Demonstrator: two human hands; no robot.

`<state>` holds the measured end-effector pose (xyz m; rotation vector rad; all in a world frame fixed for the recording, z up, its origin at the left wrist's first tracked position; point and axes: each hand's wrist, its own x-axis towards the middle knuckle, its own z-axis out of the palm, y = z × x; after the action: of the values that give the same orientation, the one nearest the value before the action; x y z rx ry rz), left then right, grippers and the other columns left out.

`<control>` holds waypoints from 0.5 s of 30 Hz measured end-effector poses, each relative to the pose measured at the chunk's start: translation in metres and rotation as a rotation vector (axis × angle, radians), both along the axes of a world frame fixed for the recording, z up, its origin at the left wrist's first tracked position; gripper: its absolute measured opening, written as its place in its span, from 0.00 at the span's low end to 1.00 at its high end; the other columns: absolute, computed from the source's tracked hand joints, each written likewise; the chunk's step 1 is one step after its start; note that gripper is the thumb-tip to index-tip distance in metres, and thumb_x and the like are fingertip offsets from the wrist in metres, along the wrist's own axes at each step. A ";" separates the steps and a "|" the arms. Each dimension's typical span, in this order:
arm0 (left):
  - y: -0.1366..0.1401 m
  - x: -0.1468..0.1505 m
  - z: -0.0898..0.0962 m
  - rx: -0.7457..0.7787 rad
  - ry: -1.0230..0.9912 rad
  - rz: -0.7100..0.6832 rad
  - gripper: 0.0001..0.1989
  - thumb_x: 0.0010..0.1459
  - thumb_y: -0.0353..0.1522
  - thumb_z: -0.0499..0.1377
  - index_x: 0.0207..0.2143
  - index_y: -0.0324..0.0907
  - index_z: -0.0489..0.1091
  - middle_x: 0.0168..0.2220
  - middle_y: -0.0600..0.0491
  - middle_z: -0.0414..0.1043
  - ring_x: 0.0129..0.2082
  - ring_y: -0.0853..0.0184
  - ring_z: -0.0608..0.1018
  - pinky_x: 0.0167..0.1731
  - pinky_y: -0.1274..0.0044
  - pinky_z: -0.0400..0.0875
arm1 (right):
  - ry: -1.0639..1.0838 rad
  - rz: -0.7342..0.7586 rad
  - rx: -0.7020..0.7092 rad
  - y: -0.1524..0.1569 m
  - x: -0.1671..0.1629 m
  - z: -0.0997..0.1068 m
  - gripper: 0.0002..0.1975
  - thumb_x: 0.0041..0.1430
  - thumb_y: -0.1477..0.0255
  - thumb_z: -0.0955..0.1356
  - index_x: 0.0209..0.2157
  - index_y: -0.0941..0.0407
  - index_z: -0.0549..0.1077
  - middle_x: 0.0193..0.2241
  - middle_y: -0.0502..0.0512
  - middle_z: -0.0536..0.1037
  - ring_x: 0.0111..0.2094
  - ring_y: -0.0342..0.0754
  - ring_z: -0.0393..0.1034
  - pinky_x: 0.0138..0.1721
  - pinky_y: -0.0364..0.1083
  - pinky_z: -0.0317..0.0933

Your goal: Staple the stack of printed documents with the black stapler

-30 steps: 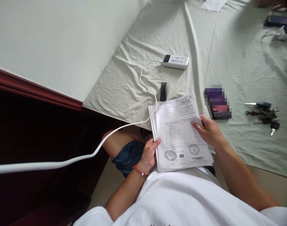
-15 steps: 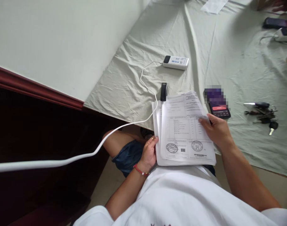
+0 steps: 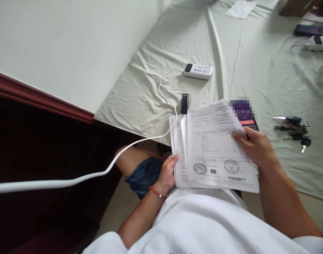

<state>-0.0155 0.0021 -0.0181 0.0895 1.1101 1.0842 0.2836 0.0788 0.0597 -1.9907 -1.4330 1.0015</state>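
My left hand (image 3: 168, 172) is closed on the left edge of a stack of printed papers (image 3: 179, 151), thumb on top. My right hand (image 3: 256, 145) pinches the right edge of the top printed sheet (image 3: 216, 141), which carries two round stamps and a table of text. That sheet is shifted to the right over the stack, so a strip of the pages below shows at the left. A black stapler-like object (image 3: 185, 103) lies on the cloth just beyond the papers' top edge. Partly behind the sheet and my right hand is a phone (image 3: 247, 118) with a lit screen.
A white power bank (image 3: 198, 71) lies on the green tablecloth (image 3: 150, 95); its white cable (image 3: 140, 141) crosses in front of the papers' left edge. Keys (image 3: 295, 130) lie at the right. Another phone (image 3: 311, 30), a second power bank (image 3: 320, 43) and a loose paper (image 3: 241, 8) are farther back.
My right hand has moved to the right with the top sheet, uncovering more of the pages beneath and covering part of the phone. My left hand stays at the stack's left edge.
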 end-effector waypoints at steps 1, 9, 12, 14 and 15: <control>-0.001 0.000 0.000 -0.011 -0.003 0.001 0.21 0.44 0.37 0.77 0.39 0.37 0.79 0.38 0.47 0.84 0.44 0.54 0.85 0.53 0.65 0.78 | 0.011 0.013 -0.008 0.000 -0.004 -0.002 0.17 0.57 0.56 0.69 0.37 0.55 0.78 0.28 0.53 0.78 0.28 0.47 0.69 0.26 0.44 0.60; -0.005 0.005 0.007 0.043 -0.137 -0.057 0.27 0.54 0.44 0.72 0.51 0.38 0.76 0.50 0.42 0.81 0.55 0.50 0.80 0.59 0.60 0.73 | 0.021 0.106 -0.019 -0.001 -0.028 -0.010 0.15 0.58 0.57 0.67 0.34 0.54 0.78 0.27 0.53 0.78 0.29 0.48 0.70 0.26 0.43 0.59; -0.005 0.007 0.007 0.030 -0.068 -0.036 0.23 0.52 0.38 0.74 0.47 0.37 0.77 0.45 0.43 0.83 0.54 0.50 0.81 0.59 0.60 0.73 | -0.017 0.130 -0.016 -0.001 -0.031 -0.012 0.14 0.57 0.58 0.67 0.33 0.54 0.77 0.26 0.52 0.77 0.28 0.48 0.69 0.26 0.44 0.59; -0.005 0.008 0.007 0.029 -0.040 -0.042 0.20 0.51 0.38 0.74 0.43 0.36 0.77 0.43 0.42 0.83 0.53 0.49 0.81 0.59 0.60 0.73 | -0.017 0.106 0.008 -0.002 -0.029 -0.014 0.14 0.57 0.58 0.67 0.36 0.53 0.77 0.26 0.52 0.77 0.28 0.47 0.69 0.27 0.44 0.59; -0.005 0.008 0.007 0.034 -0.037 -0.049 0.20 0.51 0.38 0.74 0.42 0.35 0.77 0.43 0.42 0.83 0.53 0.49 0.81 0.58 0.60 0.74 | -0.024 0.083 0.028 -0.002 -0.027 -0.015 0.14 0.57 0.58 0.68 0.37 0.53 0.77 0.27 0.51 0.77 0.27 0.46 0.68 0.27 0.44 0.59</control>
<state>-0.0071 -0.0029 -0.0110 0.1227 1.0516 1.0572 0.2566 0.0768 0.0444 -1.9431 -1.5455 0.9901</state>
